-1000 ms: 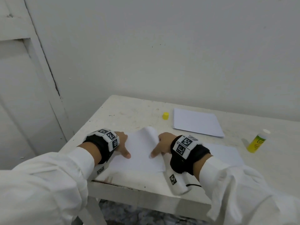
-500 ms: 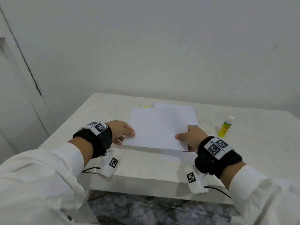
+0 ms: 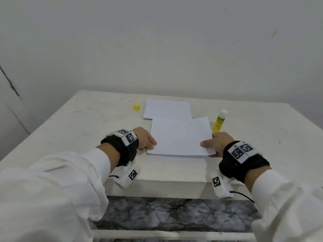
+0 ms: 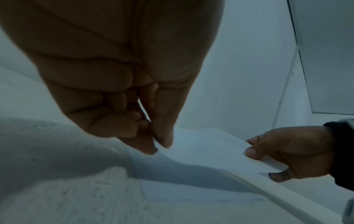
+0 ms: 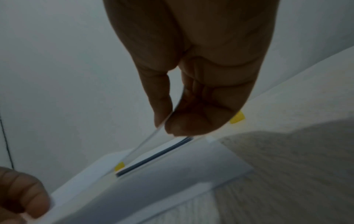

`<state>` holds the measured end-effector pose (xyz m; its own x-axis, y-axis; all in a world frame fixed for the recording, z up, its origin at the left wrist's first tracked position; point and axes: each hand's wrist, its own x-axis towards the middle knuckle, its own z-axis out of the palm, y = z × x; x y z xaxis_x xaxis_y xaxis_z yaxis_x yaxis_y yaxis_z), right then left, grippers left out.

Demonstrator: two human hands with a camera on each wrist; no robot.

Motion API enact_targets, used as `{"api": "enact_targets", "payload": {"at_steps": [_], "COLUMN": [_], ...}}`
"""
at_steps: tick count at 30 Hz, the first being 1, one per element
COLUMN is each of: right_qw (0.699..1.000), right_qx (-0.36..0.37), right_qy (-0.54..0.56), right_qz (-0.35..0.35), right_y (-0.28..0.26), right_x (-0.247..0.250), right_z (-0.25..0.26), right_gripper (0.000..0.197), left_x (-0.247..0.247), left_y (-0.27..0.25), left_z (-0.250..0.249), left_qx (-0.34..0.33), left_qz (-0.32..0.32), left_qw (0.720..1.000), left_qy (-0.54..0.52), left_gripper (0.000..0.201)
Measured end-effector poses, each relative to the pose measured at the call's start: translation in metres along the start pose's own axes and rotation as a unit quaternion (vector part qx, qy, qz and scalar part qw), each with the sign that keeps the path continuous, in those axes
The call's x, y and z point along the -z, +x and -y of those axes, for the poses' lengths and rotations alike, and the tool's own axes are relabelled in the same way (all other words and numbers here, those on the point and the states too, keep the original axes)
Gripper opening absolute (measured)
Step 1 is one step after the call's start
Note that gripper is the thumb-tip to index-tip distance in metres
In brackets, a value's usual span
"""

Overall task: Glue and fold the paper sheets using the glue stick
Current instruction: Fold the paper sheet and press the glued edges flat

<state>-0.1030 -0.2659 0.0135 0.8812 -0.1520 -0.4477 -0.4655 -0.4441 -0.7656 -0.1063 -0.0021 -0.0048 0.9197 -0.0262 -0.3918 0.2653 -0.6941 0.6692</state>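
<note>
A white paper sheet [image 3: 180,137] hangs a little above the table, held by its two near corners. My left hand [image 3: 150,145] pinches the left corner between thumb and fingers [image 4: 162,139]. My right hand [image 3: 208,147] pinches the right corner, the sheet's edge [image 5: 153,136] running out from its thumb. A second sheet [image 4: 191,189] lies flat on the table under the held one. The yellow glue stick [image 3: 219,123] stands uncapped just right of the sheet, beyond my right hand. Its yellow cap [image 3: 136,107] stands at the back left.
A stack of white sheets [image 3: 167,108] lies behind the held sheet, beside the cap. The white table [image 3: 90,123] meets a wall at the back, and its front edge [image 3: 171,185] runs just under my wrists. White sleeves cover both forearms.
Both hands lifted the sheet from the table's left front and carried it right, in front of the stack. Since half a second ago it has come nearer, uncovering the cap and stack.
</note>
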Motion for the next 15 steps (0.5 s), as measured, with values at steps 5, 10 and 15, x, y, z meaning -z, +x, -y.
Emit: {"api": "enact_targets", "payload": {"at_steps": [5, 10, 15], "right_qw": [0.998, 0.993, 0.99], "right_qx": [-0.01, -0.026, -0.029], "right_qy": [-0.062, -0.113, -0.137], "right_qz": [-0.002, 0.018, 0.031], "right_y": [0.014, 0.03, 0.033], "right_x": [-0.002, -0.003, -0.003], "right_z": [-0.002, -0.003, -0.004], "right_gripper": [0.019, 0.025, 0.022], "left_x": [-0.002, -0.004, -0.001], "left_y": [0.006, 0.009, 0.009], "left_z": [-0.003, -0.002, 0.0], "left_qx": [0.023, 0.025, 0.026], "left_qz": [0.015, 0.016, 0.026], "left_qw": [1.0, 0.999, 0.998], "left_qy": [0.01, 0.041, 0.056], "left_gripper": [0.014, 0.014, 0.017]}}
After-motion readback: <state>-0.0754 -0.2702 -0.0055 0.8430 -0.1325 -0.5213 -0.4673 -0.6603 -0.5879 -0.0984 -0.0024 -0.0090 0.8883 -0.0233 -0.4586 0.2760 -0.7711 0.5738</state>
